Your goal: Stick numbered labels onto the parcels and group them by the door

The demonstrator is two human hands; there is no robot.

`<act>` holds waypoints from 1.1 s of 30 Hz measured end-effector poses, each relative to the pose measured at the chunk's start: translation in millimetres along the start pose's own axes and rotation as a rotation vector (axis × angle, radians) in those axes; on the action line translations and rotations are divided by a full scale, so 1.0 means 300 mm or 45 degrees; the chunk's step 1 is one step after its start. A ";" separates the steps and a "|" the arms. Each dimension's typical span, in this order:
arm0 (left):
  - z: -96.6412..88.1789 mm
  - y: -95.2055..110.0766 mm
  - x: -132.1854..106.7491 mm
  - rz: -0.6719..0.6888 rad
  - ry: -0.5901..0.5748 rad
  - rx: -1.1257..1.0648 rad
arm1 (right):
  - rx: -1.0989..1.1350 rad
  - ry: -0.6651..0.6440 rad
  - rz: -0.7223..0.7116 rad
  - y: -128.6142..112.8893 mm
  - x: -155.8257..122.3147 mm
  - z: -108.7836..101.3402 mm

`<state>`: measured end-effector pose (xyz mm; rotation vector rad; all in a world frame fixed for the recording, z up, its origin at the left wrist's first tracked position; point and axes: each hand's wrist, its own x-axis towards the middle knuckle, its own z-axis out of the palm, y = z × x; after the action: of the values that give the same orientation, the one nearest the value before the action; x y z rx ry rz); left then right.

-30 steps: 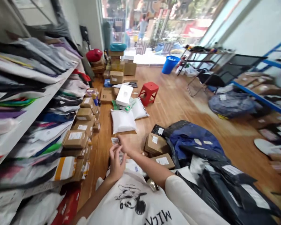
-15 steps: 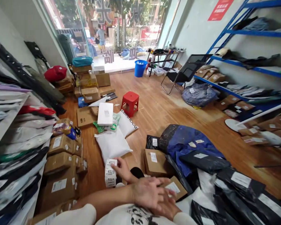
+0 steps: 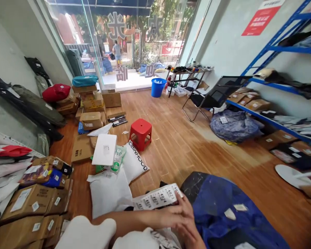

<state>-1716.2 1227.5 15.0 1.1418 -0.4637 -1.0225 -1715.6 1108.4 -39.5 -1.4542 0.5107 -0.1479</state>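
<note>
Head camera view: from where I stand, a strip of printed labels [image 3: 155,199] hangs above the near edge of the floor [image 3: 166,152], between the right side of a plump white pouch [image 3: 109,191] and the left edge of a dark blue sack [image 3: 223,207]. The right hand [image 3: 188,211] has its fingers pinched on the strip's right end, by the label reading 4023, with 4024, 4025 and 4026 running down toward the lower left end. The left hand [image 3: 175,219] reaches across the front and lies over the right wrist; its fingers are blurred, so I can't tell whether they grip anything. Further back, a red stool [image 3: 140,129] stands just beyond the far corner of a white parcel marked ROBINHOOD [image 3: 136,160]. To handle the strip well, I'd say, the pinch is best put on the very corner, off the printing, so the number under the fingers can be read. The strip looks thin and apt to curl, so a light, level hold seems wiser than a tight squeeze. Its free end comes near the pouch's right edge, and I can't tell whether they touch; a little lift there would guard against snagging. The left forearm passes close under the strip's lower edge, so some clearance would help avoid creasing or sticking.
</note>
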 end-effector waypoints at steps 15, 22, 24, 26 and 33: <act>-0.594 0.473 0.643 0.228 0.901 0.390 | -0.029 -0.528 0.034 -0.533 0.871 0.025; -0.848 0.696 1.107 0.072 0.935 0.372 | -0.108 -0.512 0.160 -0.660 1.416 0.077; -0.926 0.766 1.191 0.087 0.986 0.424 | -0.202 -0.578 0.158 -0.716 1.570 0.096; -0.994 0.819 1.248 0.095 1.057 0.437 | -0.329 -0.660 0.129 -0.765 1.708 0.122; -1.133 0.892 1.322 0.120 1.399 0.421 | -0.396 -0.960 0.220 -0.792 1.998 0.279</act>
<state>-1148.8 1082.5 53.1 1.7545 0.2122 -0.1260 -1101.1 915.0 48.5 -1.6243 0.0324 0.6241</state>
